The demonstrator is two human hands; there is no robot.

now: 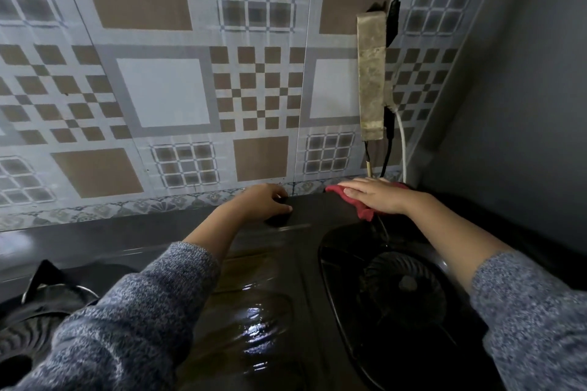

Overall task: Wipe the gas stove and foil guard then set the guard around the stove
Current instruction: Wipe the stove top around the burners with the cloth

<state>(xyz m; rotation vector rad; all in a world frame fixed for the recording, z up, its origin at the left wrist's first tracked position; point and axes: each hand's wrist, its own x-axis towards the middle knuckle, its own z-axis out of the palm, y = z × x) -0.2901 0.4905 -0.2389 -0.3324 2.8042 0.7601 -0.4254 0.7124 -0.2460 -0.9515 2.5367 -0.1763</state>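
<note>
The right hand (378,197) lies open and flat on the red cloth (362,208), pressing it to the gas stove (254,279) at its back edge; the left hand (263,201), fingers curled, empty, braces there. Soft cloth needs palm pressure; the wet top looks slippery

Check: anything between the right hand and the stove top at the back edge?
Only the red cloth. The right hand lies flat on it, pressing it onto the dark glossy gas stove top by the tiled wall.

2 hands (left (265,201), right (378,197)), 1 red cloth (363,211), 1 gas stove (260,295) w/ 2 burners (left (35,320), right (406,286)), 1 power strip (371,76).
</note>
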